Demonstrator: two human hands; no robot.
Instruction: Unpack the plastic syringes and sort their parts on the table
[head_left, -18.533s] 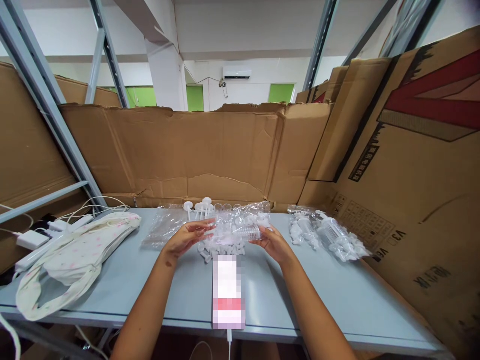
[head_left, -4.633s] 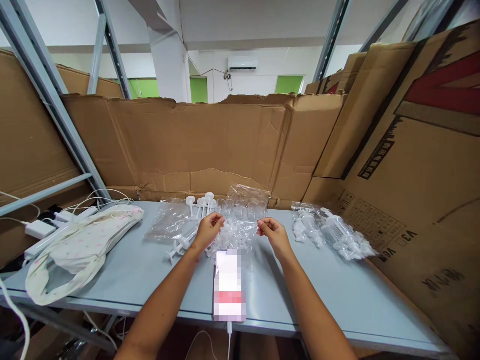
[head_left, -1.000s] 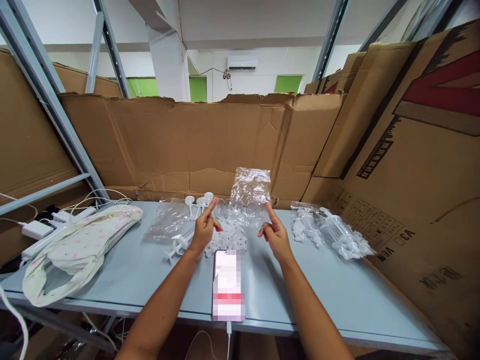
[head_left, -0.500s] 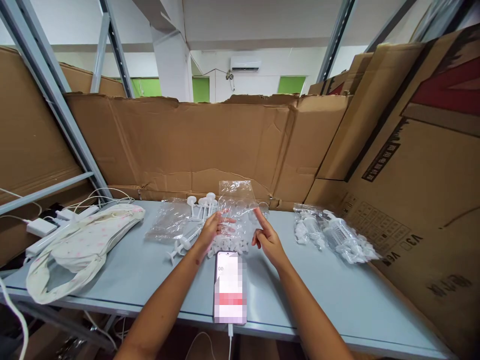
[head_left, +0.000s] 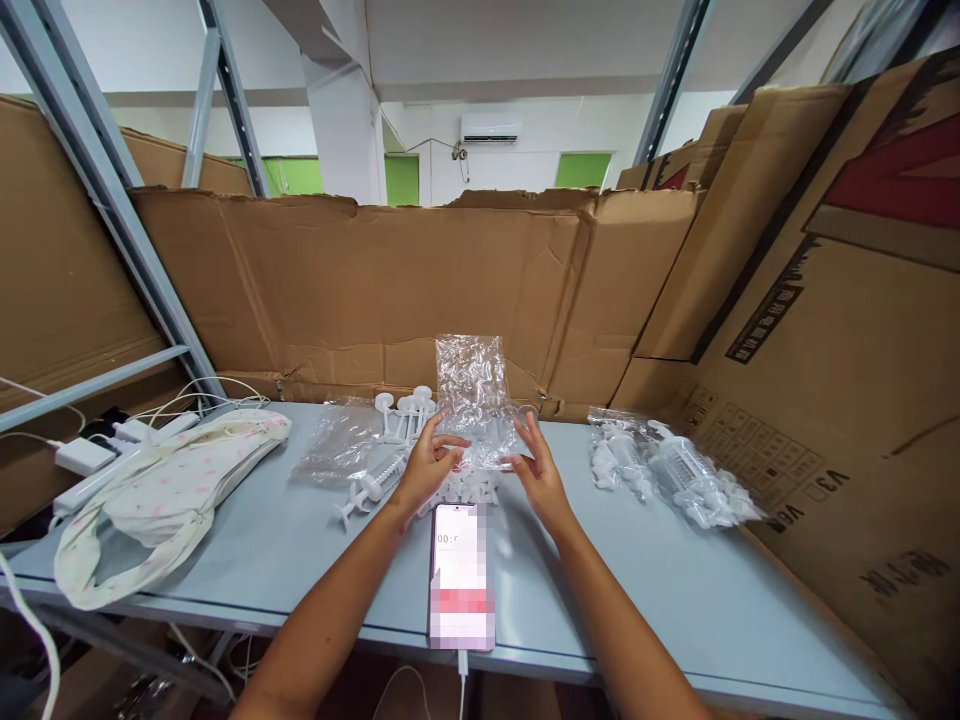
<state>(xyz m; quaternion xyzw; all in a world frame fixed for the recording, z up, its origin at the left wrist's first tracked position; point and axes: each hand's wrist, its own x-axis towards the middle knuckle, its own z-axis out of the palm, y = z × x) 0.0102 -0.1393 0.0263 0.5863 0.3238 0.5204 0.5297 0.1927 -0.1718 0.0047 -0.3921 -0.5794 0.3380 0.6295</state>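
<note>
Between bare left hand (head_left: 426, 468) and bare right hand (head_left: 543, 482): one clear, crinkled, rectangular plastic bag (head_left: 472, 375), near small white plastic pieces (head_left: 466, 489) on grey-blue surface (head_left: 712, 600). Fingers: bent, parted; grip on bag unclear.

Single view, head cam on the person. Sits above the near side of the table (head_left: 645, 590), looks forward and down. Wide framing: left hand (head_left: 431, 465), right hand (head_left: 538, 478) and clear bag (head_left: 471, 375) close, around mid-frame. Cardboard wall (head_left: 405, 270) faces it behind the table; printed box (head_left: 847, 370) runs up the right side. Air conditioner (head_left: 490, 127) far off, up top.
</note>
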